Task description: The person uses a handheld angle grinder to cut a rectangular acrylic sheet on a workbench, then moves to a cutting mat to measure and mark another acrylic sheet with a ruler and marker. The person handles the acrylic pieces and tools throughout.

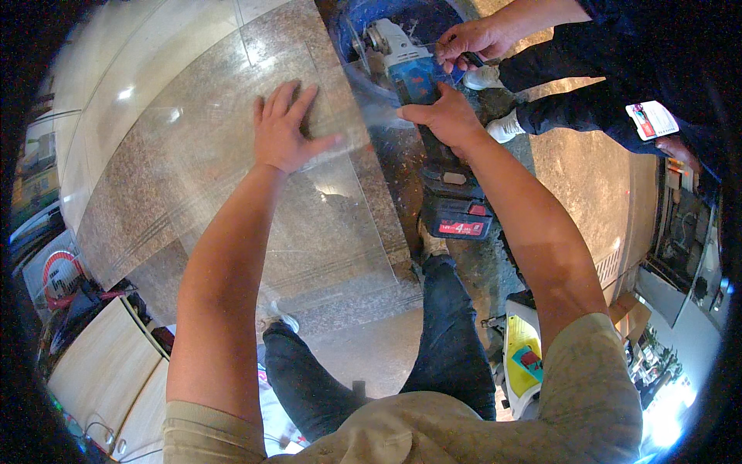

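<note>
My left hand (284, 127) lies flat with fingers spread on a large clear glass-like sheet (332, 240), which rests over a mottled brown surface. In my right hand (450, 122) is a cordless angle grinder (413, 81), gripped around its blue-and-black body. The grinder's grey head points away from me, beside the sheet's right edge, and its black battery is toward me. A whitish blur, perhaps dust or spray, shows between the grinder and the sheet. Below the grinder's head sits a blue tub (340, 27). Close by, a co-worker's hand (481, 39) holds a small dark object.
The co-worker stands at the upper right, white shoes (506, 126) near the grinder, a card badge (651, 121) hanging down. A yellow-and-white item (523, 348) is by my right leg. Pale cabinets (104, 379) and a round red-rimmed object (62, 277) stand at left.
</note>
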Demonstrator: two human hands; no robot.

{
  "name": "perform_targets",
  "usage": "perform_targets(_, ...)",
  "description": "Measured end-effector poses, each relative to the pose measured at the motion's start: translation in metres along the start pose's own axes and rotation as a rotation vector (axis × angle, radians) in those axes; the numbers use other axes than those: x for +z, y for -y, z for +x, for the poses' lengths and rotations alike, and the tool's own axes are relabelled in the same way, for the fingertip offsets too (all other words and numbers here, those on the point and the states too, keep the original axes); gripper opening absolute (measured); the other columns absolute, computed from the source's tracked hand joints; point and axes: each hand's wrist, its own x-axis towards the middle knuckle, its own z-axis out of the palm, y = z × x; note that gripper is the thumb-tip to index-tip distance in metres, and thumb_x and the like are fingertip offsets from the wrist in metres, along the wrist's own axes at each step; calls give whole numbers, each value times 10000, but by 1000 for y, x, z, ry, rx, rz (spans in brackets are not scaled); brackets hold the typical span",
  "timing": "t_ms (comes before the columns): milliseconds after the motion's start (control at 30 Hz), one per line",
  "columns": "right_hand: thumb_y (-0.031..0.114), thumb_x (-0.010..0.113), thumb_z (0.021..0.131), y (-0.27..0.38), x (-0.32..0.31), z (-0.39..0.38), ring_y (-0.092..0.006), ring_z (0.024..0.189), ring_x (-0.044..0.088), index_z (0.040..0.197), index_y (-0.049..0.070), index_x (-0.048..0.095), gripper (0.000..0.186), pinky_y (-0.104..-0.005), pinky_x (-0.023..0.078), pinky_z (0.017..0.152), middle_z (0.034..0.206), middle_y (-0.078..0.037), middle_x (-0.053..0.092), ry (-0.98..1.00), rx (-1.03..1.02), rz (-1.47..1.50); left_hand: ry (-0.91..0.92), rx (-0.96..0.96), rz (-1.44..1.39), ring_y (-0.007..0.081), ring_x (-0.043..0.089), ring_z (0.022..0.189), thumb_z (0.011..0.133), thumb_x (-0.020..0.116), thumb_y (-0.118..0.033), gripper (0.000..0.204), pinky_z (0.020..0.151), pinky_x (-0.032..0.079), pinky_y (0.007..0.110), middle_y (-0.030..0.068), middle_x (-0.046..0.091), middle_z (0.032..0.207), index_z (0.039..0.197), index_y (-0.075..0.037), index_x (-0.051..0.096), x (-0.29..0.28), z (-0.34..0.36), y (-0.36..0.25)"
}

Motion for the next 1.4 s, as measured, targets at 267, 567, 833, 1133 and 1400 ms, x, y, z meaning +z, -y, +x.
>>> perform_targets(267,309,946,767,0,-1,-3,-190,712,700,1220,-30,639,643,-360,566,660,883,-100,737,1,-70,-2,-44,-2,-14,347,449,1528,685,864,-729,999,1261,236,687,133,538,1591,1517,-226,634,2,0,0)
perform_targets(567,283,942,782,-13,1,-1,-181,706,694,1212,-16,637,606,-359,565,654,895,-96,737,-3,-85,12,-56,8,-20,345,445,1528,683,866,-728,1004,1264,230,685,133,534,1589,1524,-237,623,3,-1,1)
perform_targets(833,461,954,694,-12,-1,-4,-343,1017,733,1342,-58,637,888,-445,580,912,1129,-217,751,-1,-31,-38,-26,-6,-25,341,427,1543,690,860,-732,1010,1273,225,674,131,523,1601,1535,-236,613,2,0,0)
perform_targets(1133,283,938,778,-1,-3,-20,-192,744,693,1281,-25,626,667,-362,564,662,915,-99,729,38,-60,80,-22,-9,-17,340,424,1553,693,858,-739,1029,1278,218,672,132,511,1625,1558,-248,595,1,-1,-1)
perform_targets(1400,317,952,745,-15,1,-15,-232,805,707,1266,-15,652,686,-383,574,730,976,-128,742,17,-54,71,-41,6,-8,361,458,1530,680,867,-745,1045,1260,244,677,153,527,1612,1558,-243,603,3,-1,0)
